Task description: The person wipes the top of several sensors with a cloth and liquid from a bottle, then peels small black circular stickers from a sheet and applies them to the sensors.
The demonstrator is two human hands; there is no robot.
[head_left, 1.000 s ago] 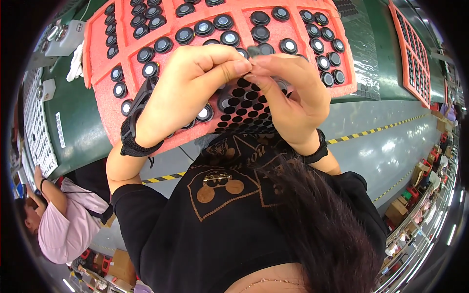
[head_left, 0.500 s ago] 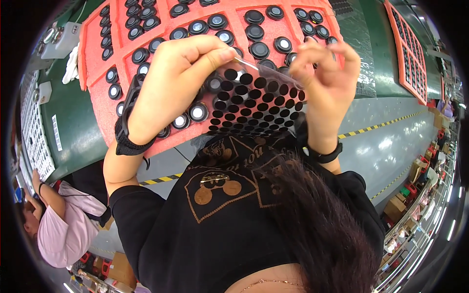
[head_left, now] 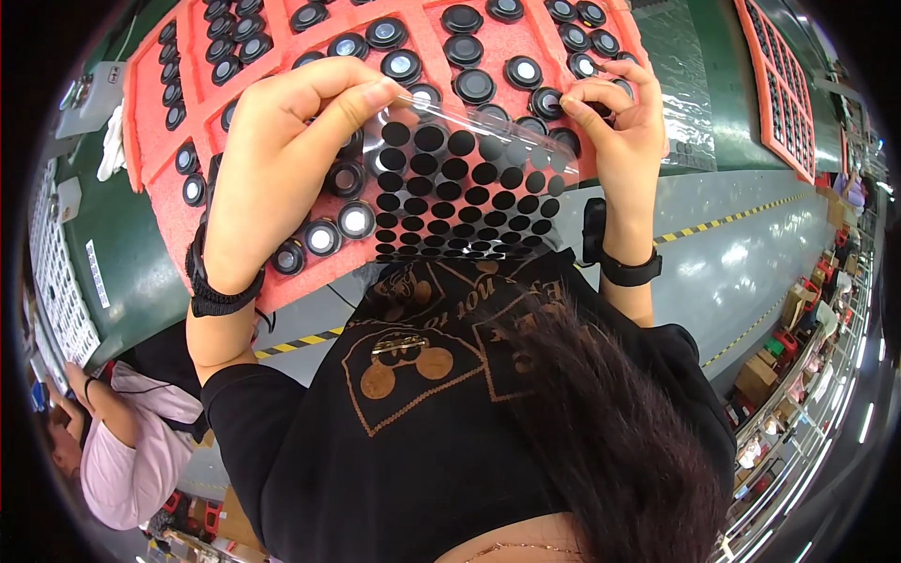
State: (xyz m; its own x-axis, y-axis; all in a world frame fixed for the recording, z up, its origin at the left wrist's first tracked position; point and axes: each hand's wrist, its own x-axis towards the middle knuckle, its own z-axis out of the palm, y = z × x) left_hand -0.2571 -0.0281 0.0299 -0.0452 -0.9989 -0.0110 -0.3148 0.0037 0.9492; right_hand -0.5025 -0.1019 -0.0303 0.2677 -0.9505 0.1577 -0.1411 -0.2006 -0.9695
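Note:
My left hand (head_left: 305,141) pinches the upper left corner of a clear plastic sheet (head_left: 383,150) dotted with rows of black round stickers. The sheet hangs tilted over the near edge of a pink foam tray (head_left: 178,220). My right hand (head_left: 619,117) is to the right of the sheet, over the tray. Its thumb and a finger come together beside a round black part (head_left: 545,103); what they hold, if anything, is too small to make out. Several similar parts sit in the tray, such as one with a pale centre (head_left: 356,220).
The tray rests on a green table (head_left: 141,253). Another pink tray of round parts (head_left: 784,103) lies at the far right. White perforated panels (head_left: 61,272) are at the left, near a person in a pink shirt (head_left: 131,460). White gloves (head_left: 113,145) lie beside the tray.
My right hand's blurred, spread fingers have drawn together and come to rest over the tray, apart from the sheet. My left hand and the sheet have shifted slightly left.

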